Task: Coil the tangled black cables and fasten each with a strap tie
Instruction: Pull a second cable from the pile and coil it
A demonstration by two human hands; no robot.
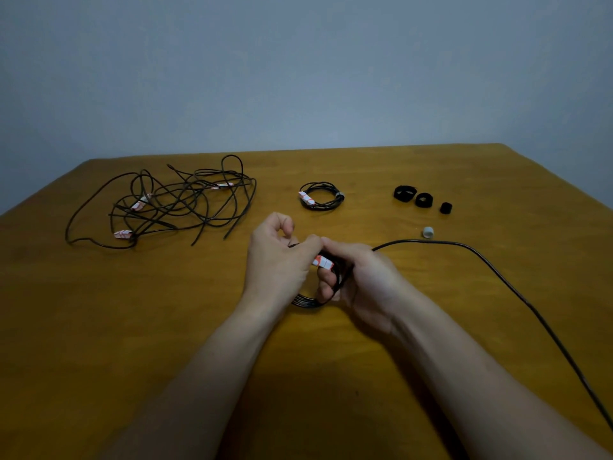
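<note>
Both hands meet over the middle of the tabletop, closed on the same small bundle. The left hand [277,260] pinches the top of a half-wound coil of thin black cable [310,300], and the right hand [360,277] has its fingers curled through the loops, a red-and-white paper tag [322,262] showing between them. From that grip the loose tail of the cable [497,277] runs out to the right in a long arc and off the near edge of the yellow-brown wooden tabletop [99,327].

This looks like the winding step on the second cable. One finished black coil [321,196], already tied, lies just beyond the hands. The big tangle of black cables [166,204] waits at the far left. At the far right sit three rolled black strap ties [423,199] and a small white cap [428,232].

I'd judge the next move is drawing in the tail loop by loop, then reaching for a strap.
</note>
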